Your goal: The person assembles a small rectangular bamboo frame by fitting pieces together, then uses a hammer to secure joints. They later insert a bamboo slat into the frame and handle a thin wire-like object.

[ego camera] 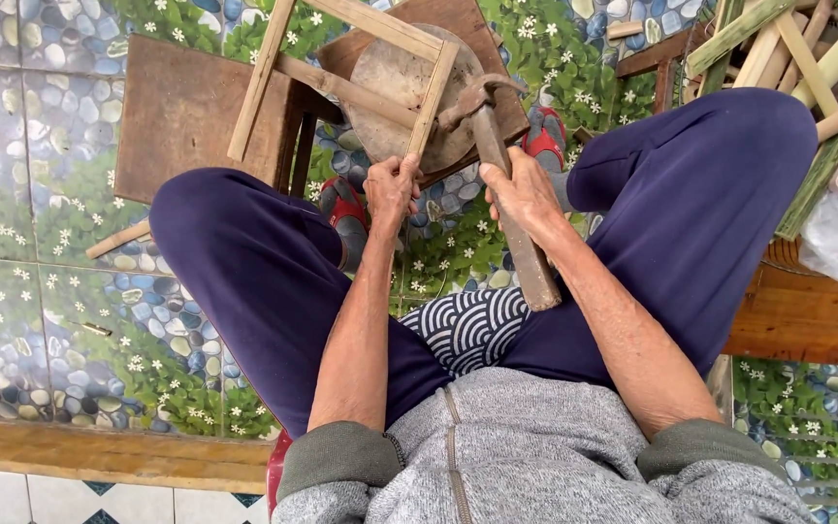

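Two hands at work, head view. Left hand [392,186] clamped on the lower end of a bamboo frame [341,85]. Right hand [524,194] closed round the wooden handle of a claw hammer [497,146], its head just above, against the frame. Beyond both hands: round wooden block [385,78], low wooden stool [186,112]. Floor [41,281] tiled, pebble-and-flower pattern. Bamboo strips [807,49] stacked beyond the right hand.

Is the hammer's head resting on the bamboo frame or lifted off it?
Resting on it, apparently: the hammer head meets the bamboo frame strip held by the left hand; the right hand grips the handle.
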